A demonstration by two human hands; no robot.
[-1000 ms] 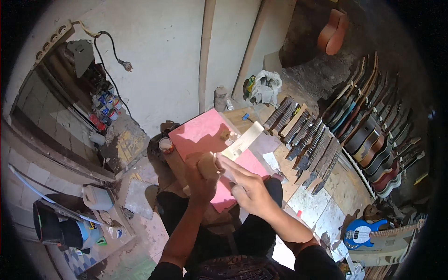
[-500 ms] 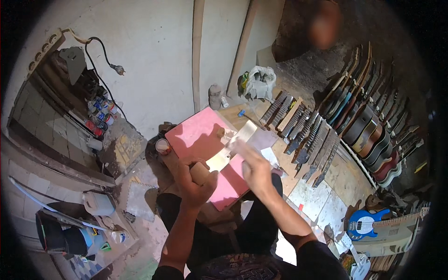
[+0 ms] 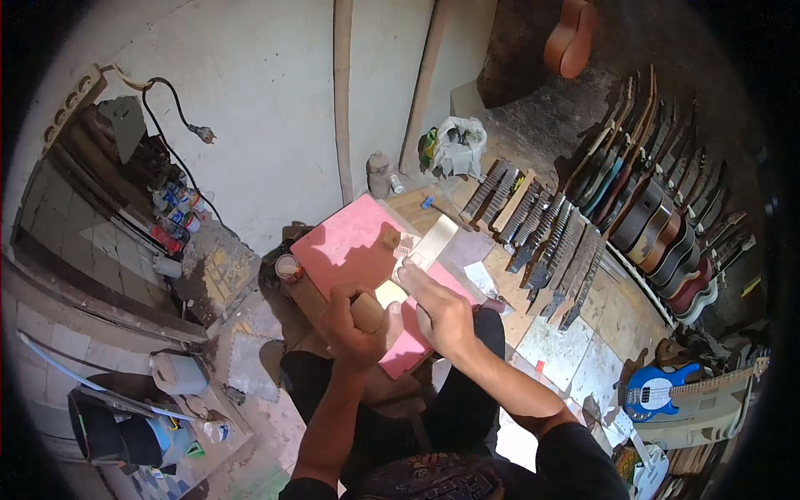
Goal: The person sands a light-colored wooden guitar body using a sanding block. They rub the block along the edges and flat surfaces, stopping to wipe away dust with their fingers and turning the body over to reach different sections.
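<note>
My left hand (image 3: 358,325) is closed around a tan block-like piece (image 3: 367,312) at the near part of a pink board (image 3: 335,239). My right hand (image 3: 433,304) rests over a long pale wooden piece (image 3: 435,239) lying across the board, its fingers together and pointing forward; whether anything is under those fingertips I cannot make out. A small piece with a toothed-looking mark (image 3: 404,244) lies beside the pale piece. An open can (image 3: 287,268) stands at the board's left edge.
Rows of guitar necks (image 3: 542,233) lie at the right, before racked guitars (image 3: 658,242). A blue bass (image 3: 652,392) is at lower right, a white bag (image 3: 460,148) at the back. Black buckets (image 3: 104,425) and a jug (image 3: 177,372) sit at lower left; a plug (image 3: 202,133) hangs by the wall.
My right hand has left the tan piece, now over the pale wood. My left hand keeps the tan piece. The view has shifted, so the surroundings appear further up and left.
</note>
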